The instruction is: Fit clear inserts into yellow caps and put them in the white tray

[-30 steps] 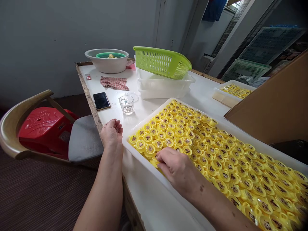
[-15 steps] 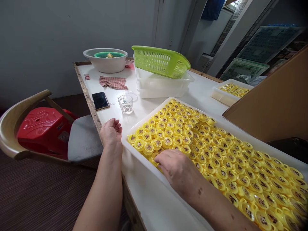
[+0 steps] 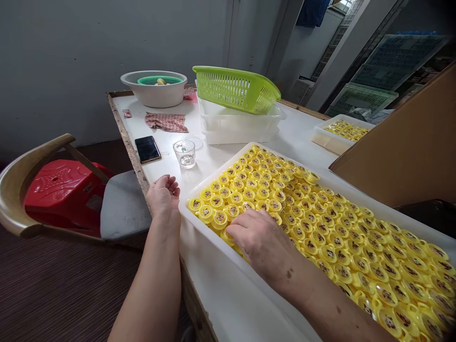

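Note:
A long white tray [image 3: 213, 241] holds rows of small yellow round pieces [image 3: 337, 242] with pictures on top. Over its near left part is my right hand [image 3: 254, 237], fingers bent down among the pieces; its fingertips are hidden, so what they grip, if anything, cannot be made out. My left hand [image 3: 164, 194] rests palm up at the table's left edge beside the tray's corner, its fingers loosely curled and apart, with nothing visible in it.
Beyond the tray stand a glass [image 3: 185, 154], a phone [image 3: 147, 149], a checked cloth [image 3: 166, 122], a grey basin [image 3: 156, 95] and a green basket [image 3: 231, 90] on white tubs [image 3: 238, 128]. A cardboard panel [image 3: 406, 147] rises at right; a chair [image 3: 124, 204] is at left.
My right hand has shifted slightly up and to the left over the yellow pieces, covering some at its fingers. My left hand looks unchanged.

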`<state>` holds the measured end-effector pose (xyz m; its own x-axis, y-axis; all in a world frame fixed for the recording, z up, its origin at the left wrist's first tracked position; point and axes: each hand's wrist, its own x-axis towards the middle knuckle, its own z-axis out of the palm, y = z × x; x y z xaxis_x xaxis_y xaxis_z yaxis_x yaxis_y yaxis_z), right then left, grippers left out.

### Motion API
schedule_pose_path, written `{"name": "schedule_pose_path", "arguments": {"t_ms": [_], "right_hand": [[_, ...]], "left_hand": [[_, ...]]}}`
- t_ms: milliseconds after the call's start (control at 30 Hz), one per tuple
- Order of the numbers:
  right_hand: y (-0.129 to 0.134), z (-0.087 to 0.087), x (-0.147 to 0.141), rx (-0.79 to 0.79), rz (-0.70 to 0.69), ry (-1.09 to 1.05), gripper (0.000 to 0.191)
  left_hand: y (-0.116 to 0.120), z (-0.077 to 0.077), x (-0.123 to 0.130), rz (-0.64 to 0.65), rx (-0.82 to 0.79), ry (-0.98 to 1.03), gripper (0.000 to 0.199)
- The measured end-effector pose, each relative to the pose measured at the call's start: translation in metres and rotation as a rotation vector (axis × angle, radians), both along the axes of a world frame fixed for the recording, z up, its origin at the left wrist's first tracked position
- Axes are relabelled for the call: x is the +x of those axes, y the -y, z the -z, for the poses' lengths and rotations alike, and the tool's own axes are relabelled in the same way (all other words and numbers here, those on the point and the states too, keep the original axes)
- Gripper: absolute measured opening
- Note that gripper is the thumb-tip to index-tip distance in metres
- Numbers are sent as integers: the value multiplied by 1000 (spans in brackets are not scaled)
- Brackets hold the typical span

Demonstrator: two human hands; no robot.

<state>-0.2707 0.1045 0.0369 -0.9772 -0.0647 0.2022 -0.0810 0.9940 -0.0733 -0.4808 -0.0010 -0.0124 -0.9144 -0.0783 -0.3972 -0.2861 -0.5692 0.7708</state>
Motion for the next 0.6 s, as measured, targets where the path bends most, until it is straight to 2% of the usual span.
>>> {"name": "schedule_pose_path", "arguments": {"t_ms": [267,467,600], "right_hand": [[1,1,-3,-2,13,-1,22],[4,0,-8,37,27,81,19],[5,0,-8,-3,41,83,18]], "left_hand": [[0,2,-2,-2,-10,-9,11],[1,3,-3,5,-16,-14,12],[0,3,-2,2,-24,-19,12]]}}
